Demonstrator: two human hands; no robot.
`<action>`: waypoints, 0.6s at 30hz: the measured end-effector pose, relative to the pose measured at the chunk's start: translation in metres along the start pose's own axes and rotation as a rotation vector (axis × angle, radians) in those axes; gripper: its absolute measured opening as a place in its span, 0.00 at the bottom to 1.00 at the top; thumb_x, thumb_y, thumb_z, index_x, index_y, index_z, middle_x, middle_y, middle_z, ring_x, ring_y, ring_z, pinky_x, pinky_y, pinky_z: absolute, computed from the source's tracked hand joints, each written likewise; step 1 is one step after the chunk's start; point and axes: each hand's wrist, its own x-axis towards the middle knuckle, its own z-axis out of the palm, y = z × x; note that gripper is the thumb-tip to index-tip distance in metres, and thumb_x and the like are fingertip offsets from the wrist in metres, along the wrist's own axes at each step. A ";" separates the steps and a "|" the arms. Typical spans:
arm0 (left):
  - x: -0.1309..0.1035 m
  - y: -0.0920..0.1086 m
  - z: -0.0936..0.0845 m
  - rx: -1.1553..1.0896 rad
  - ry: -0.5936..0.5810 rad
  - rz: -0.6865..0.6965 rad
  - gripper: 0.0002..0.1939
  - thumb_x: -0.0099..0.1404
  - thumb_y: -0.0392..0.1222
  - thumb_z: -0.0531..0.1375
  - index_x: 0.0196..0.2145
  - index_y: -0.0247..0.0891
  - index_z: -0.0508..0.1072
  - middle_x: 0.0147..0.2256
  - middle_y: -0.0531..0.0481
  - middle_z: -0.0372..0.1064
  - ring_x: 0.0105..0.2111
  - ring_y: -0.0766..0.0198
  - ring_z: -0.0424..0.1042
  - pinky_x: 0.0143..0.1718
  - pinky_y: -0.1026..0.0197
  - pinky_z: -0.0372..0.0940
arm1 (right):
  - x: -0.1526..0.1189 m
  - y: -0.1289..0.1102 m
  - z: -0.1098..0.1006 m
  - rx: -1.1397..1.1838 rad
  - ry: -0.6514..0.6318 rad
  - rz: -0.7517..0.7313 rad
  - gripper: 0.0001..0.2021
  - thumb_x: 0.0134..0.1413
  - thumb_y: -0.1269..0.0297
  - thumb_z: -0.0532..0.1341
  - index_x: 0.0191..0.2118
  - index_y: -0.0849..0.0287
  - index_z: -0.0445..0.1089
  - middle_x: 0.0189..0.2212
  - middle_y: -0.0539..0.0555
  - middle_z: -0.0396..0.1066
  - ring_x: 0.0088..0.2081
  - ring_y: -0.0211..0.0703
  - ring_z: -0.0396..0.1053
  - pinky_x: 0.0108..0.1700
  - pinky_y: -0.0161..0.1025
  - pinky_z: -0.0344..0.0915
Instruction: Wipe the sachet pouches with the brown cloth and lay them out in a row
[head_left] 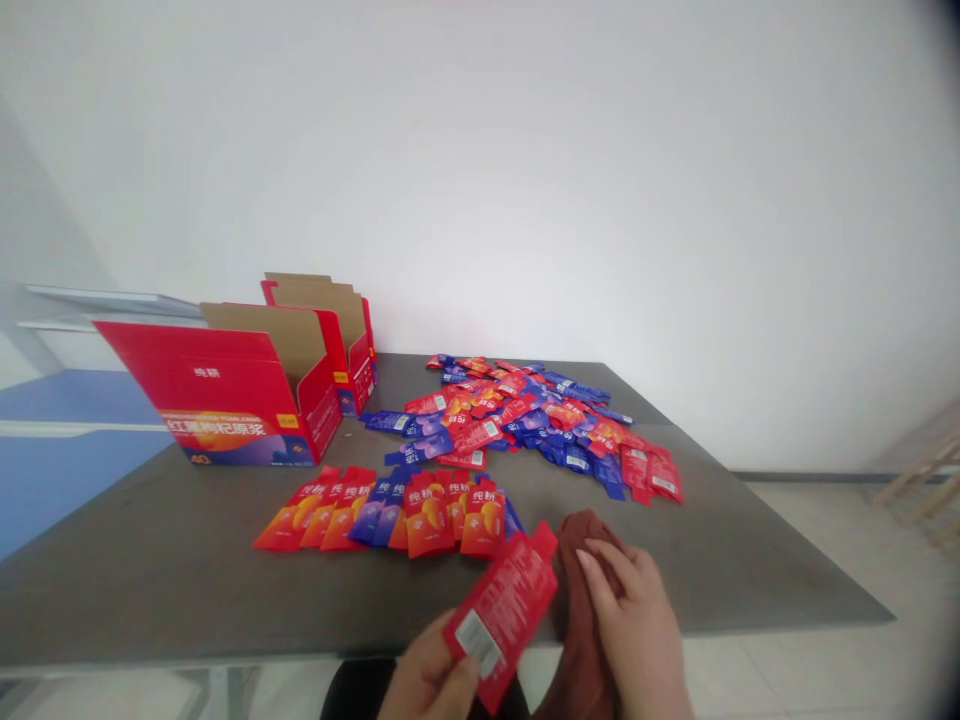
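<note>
My left hand (439, 668) grips the lower end of a red sachet (510, 610), its barcode side facing me, above the table's front edge. Just right of it, my right hand (634, 610) has its fingers closed on a brown cloth (581, 640) that hangs over the edge. Beyond the sachet, a fanned row of red sachets (427, 515) and blue sachets (379, 508) lies on the table. A loose heap of red and blue sachets (525, 420) spreads farther back.
An open red and blue carton (225, 400) stands at the left of the grey table (225, 600), with a second open carton (358, 365) behind it. Farther left is a blue surface (75, 460). A white wall rises behind.
</note>
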 end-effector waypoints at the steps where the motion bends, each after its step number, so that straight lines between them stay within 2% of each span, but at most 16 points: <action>1: 0.010 0.004 -0.007 0.203 0.049 0.067 0.16 0.63 0.41 0.55 0.44 0.42 0.79 0.48 0.46 0.76 0.50 0.51 0.74 0.53 0.50 0.68 | 0.003 0.006 0.001 0.019 0.005 0.023 0.24 0.59 0.41 0.54 0.43 0.56 0.75 0.42 0.58 0.66 0.44 0.53 0.70 0.48 0.48 0.63; 3: 0.036 0.010 -0.018 0.662 0.079 0.176 0.17 0.64 0.35 0.51 0.42 0.37 0.79 0.53 0.41 0.73 0.53 0.51 0.72 0.55 0.49 0.67 | 0.003 0.011 0.005 0.057 -0.005 0.037 0.25 0.58 0.40 0.54 0.43 0.56 0.75 0.42 0.57 0.66 0.45 0.53 0.69 0.50 0.48 0.62; 5: 0.060 0.013 -0.023 0.980 0.001 0.237 0.17 0.62 0.31 0.51 0.39 0.31 0.79 0.57 0.35 0.69 0.56 0.48 0.68 0.58 0.47 0.63 | 0.000 0.011 0.011 0.076 -0.028 0.027 0.25 0.58 0.40 0.53 0.43 0.55 0.75 0.42 0.57 0.66 0.45 0.52 0.69 0.49 0.46 0.62; 7: 0.075 0.013 -0.022 1.088 -0.127 0.265 0.15 0.60 0.29 0.54 0.38 0.29 0.80 0.56 0.33 0.69 0.56 0.44 0.68 0.59 0.42 0.60 | -0.003 0.010 0.017 0.085 -0.042 0.016 0.24 0.59 0.40 0.54 0.43 0.54 0.75 0.40 0.55 0.67 0.43 0.50 0.70 0.48 0.45 0.62; 9: 0.080 0.013 -0.022 1.114 -0.252 0.274 0.11 0.57 0.30 0.60 0.36 0.32 0.80 0.55 0.34 0.71 0.53 0.42 0.70 0.57 0.40 0.62 | -0.003 0.013 0.021 0.092 -0.042 0.012 0.24 0.59 0.40 0.54 0.43 0.54 0.75 0.40 0.55 0.67 0.43 0.50 0.70 0.47 0.45 0.63; 12: 0.086 0.017 -0.030 1.160 -0.359 0.273 0.04 0.57 0.37 0.65 0.32 0.38 0.79 0.50 0.43 0.75 0.50 0.49 0.73 0.54 0.47 0.66 | 0.001 0.023 0.025 0.099 -0.023 0.009 0.26 0.58 0.39 0.54 0.43 0.55 0.75 0.40 0.56 0.67 0.43 0.51 0.70 0.46 0.45 0.63; 15: 0.115 0.024 -0.049 1.232 -0.322 0.212 0.07 0.66 0.41 0.59 0.35 0.38 0.77 0.37 0.49 0.77 0.39 0.60 0.76 0.45 0.53 0.70 | 0.004 0.031 0.030 0.101 -0.011 0.006 0.27 0.56 0.36 0.54 0.42 0.55 0.76 0.40 0.57 0.67 0.43 0.52 0.70 0.46 0.46 0.63; 16: 0.131 0.024 -0.057 1.266 -0.274 0.177 0.09 0.69 0.42 0.57 0.39 0.37 0.75 0.37 0.49 0.76 0.38 0.60 0.76 0.43 0.53 0.71 | 0.004 0.032 0.032 0.100 -0.010 0.005 0.28 0.56 0.36 0.53 0.42 0.55 0.76 0.40 0.57 0.67 0.43 0.52 0.70 0.45 0.46 0.63; 18: 0.166 0.020 -0.072 1.338 -0.158 0.104 0.12 0.70 0.43 0.56 0.48 0.35 0.72 0.43 0.46 0.74 0.41 0.59 0.75 0.44 0.50 0.71 | 0.005 0.032 0.035 0.096 -0.010 0.004 0.28 0.56 0.36 0.53 0.42 0.54 0.76 0.40 0.56 0.67 0.43 0.52 0.70 0.44 0.45 0.64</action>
